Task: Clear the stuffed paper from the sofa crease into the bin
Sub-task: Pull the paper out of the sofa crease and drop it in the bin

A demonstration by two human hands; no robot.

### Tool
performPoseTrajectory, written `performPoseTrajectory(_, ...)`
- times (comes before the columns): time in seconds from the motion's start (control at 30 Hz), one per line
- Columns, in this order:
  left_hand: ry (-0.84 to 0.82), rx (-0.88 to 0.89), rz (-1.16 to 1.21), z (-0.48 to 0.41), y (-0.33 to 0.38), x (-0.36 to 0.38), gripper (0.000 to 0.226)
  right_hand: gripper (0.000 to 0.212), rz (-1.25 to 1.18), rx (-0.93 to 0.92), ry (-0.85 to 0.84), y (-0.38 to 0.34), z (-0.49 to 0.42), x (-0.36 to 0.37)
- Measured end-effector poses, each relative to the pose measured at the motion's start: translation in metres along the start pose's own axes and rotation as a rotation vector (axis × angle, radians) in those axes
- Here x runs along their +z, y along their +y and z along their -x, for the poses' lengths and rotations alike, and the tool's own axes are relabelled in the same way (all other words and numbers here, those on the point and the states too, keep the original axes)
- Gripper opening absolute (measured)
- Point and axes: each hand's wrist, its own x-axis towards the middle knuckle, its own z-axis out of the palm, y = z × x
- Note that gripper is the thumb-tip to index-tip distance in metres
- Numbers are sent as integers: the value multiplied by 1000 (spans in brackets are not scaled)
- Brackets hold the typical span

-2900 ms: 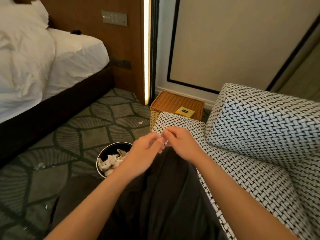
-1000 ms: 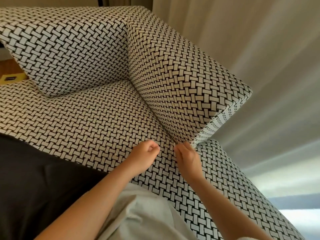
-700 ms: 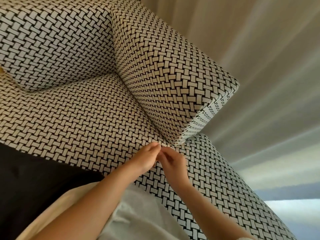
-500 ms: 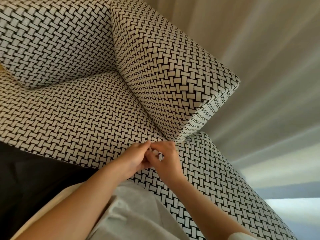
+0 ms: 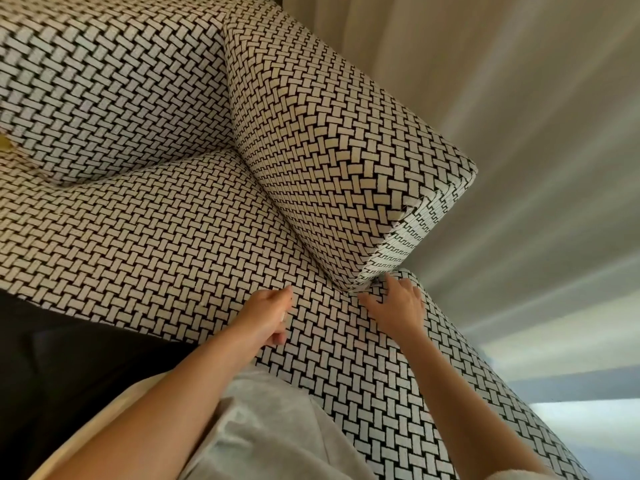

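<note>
The sofa seat point(image 5: 173, 237), in black-and-white weave, fills the view, with a block cushion point(image 5: 329, 150) standing on it. The crease point(image 5: 298, 233) runs along the cushion's lower edge. My right hand point(image 5: 394, 303) lies on the seat with fingers stretched out, its fingertips touching the crease at the cushion's near corner. My left hand point(image 5: 272, 313) hovers just left of it with fingers curled, pinching a small white paper scrap point(image 5: 283, 315). No other paper shows in the crease. The bin is out of view.
A second woven cushion point(image 5: 104, 81) stands at the back left. Pale curtains point(image 5: 519, 133) hang behind the sofa on the right. My dark trousers point(image 5: 69, 358) and a light cloth point(image 5: 277, 431) on my lap fill the near bottom.
The view swung from the bin to the sofa corner. My hands met at the cushion corner, then parted: the left drew back curled, and the right reached to the crease again.
</note>
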Motion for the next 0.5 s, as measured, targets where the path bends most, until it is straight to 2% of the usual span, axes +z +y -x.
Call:
performPoseTrajectory(0.13,-30,5,-9,1,0,-2,38,51,-18,-37,-174,-2,-32,-18)
performPoseTrajectory(0.23,-36,9,-10,0,0,1,37,72,-215,10,-341,-3,-52,-24)
performPoseTrajectory(0.27,-33,6,1,0,1,3,36,73,-307,36,-387,-2,-55,-25)
performPoseTrajectory(0.4,-58,3,16,0,6,9,36,30,-498,105,-599,-3,-54,-32)
performPoseTrajectory(0.5,-67,-1,31,3,7,10,35,18,-567,131,-675,0,-56,-33)
